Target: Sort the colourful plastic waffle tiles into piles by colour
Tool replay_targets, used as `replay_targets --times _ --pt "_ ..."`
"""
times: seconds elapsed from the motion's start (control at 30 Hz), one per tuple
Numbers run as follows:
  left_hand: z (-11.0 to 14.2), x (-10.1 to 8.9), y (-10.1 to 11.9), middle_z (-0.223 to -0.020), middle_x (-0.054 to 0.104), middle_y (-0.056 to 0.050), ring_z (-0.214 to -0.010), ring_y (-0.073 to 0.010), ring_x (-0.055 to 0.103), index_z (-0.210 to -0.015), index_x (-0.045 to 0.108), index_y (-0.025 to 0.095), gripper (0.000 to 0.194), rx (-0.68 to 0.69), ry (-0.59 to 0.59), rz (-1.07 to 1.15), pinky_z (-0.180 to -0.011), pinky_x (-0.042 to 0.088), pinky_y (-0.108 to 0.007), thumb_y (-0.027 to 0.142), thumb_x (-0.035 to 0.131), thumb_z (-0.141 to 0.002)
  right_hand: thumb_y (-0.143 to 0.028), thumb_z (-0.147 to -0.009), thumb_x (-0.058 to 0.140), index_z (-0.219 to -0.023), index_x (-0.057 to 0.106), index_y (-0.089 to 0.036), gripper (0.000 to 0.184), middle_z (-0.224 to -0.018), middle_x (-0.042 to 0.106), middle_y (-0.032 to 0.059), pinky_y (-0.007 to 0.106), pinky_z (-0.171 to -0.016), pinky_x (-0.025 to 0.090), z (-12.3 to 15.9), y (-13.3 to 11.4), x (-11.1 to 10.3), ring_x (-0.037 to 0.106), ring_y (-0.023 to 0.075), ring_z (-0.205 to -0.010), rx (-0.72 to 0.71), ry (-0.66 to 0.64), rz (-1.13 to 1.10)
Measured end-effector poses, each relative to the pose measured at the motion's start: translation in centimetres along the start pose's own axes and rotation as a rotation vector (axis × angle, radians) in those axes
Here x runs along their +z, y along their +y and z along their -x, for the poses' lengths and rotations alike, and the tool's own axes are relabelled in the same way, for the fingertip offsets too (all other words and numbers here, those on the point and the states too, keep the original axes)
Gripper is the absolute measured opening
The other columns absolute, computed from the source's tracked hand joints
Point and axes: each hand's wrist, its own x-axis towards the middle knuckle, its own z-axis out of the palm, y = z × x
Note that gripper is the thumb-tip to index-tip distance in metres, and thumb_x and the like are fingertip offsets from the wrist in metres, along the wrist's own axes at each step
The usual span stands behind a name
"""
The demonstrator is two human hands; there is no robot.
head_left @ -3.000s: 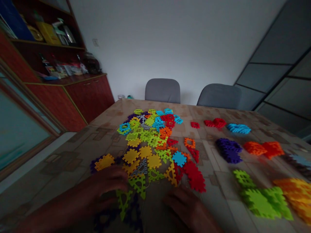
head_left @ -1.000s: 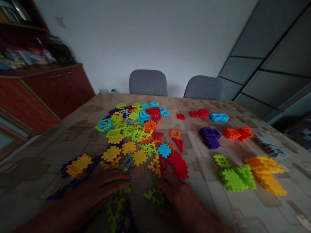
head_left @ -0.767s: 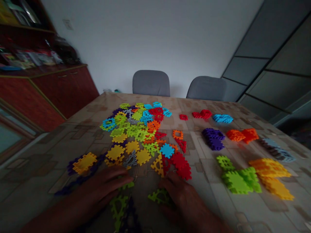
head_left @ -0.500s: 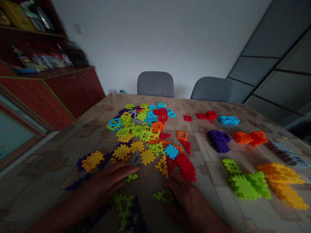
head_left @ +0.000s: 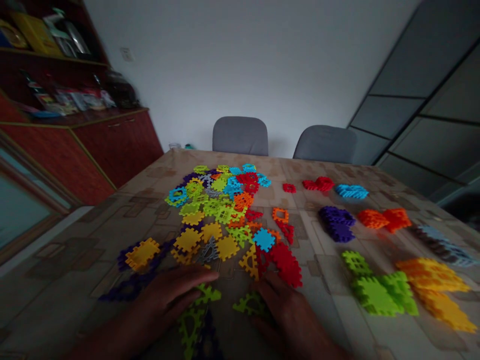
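Observation:
My left hand (head_left: 170, 295) is low over the near part of the table, its fingers closed around a lime-green toothed triangle piece (head_left: 210, 294). My right hand (head_left: 283, 307) grips another lime-green triangle piece (head_left: 248, 303), whose point faces left. A gap separates the two pieces. Below my left hand lie a further green triangle piece (head_left: 190, 325) and a dark purple one (head_left: 208, 337), both partly in shadow. Just beyond the fingers are a grey triangle piece (head_left: 209, 251), yellow pieces (head_left: 227, 246) and a red stack (head_left: 287, 265).
A mixed pile of interlocking plastic pieces (head_left: 225, 190) spreads across the middle. Sorted groups stand on the right: purple (head_left: 336, 222), blue (head_left: 351, 191), orange (head_left: 385, 219), green (head_left: 378, 292), yellow (head_left: 435, 282) and grey (head_left: 444, 245). Two grey chairs (head_left: 240, 136) stand behind the patterned tablecloth (head_left: 146, 200).
My left hand has drawn slightly nearer with its green triangle piece. The piece in my right hand has shifted a little left. The whole view has tilted up slightly.

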Motion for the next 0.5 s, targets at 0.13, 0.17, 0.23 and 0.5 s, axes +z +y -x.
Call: replay_targets --times 0.13,0.17,0.23,0.5 --pt "-0.2 0.9 0.4 -0.122 0.075 0.004 -0.109 -0.0164 0.073 -0.134 0.063 0.042 0.031 0.039 -0.021 0.015 -0.094 0.056 -0.022 0.039 0.047 -0.107 -0.008 -0.078 0.069 -0.133 0.059 -0.020 0.057 -0.134 0.061 0.0110 0.038 -0.100 0.053 0.1 -0.1 -0.3 0.063 0.0266 -0.119 0.018 0.010 -0.011" --pt "-0.3 0.8 0.6 -0.123 0.075 0.004 -0.109 -0.0164 0.073 -0.135 0.062 0.043 0.032 0.046 -0.028 0.011 -0.094 0.056 -0.022 0.038 0.047 -0.107 -0.009 -0.077 0.070 -0.136 0.058 -0.019 0.061 -0.136 0.060 0.0118 0.039 -0.101 0.052 0.2 -0.2 -0.4 0.062 0.0272 -0.121 0.021 0.013 -0.014" --pt "-0.6 0.4 1.0 -0.126 0.074 0.004 -0.109 -0.0166 0.073 -0.136 0.061 0.043 0.032 0.041 -0.031 0.009 -0.095 0.056 -0.022 0.038 0.048 -0.106 -0.010 -0.076 0.072 -0.138 0.056 -0.019 0.065 -0.139 0.058 0.0126 0.039 -0.101 0.053 0.3 -0.2 -0.6 0.061 0.0279 -0.122 0.012 0.016 -0.014" --pt "-0.7 -2.2 2.7 -0.130 0.071 0.007 -0.116 -0.0160 0.069 -0.139 0.057 0.044 0.036 -0.079 -0.204 0.161 -0.100 0.053 -0.022 0.035 0.052 -0.105 -0.004 -0.077 0.066 -0.133 0.061 -0.019 0.058 -0.135 0.061 0.0111 0.039 -0.102 0.052 0.4 -0.1 -0.6 0.060 0.0269 -0.122 -0.002 -0.002 0.007"
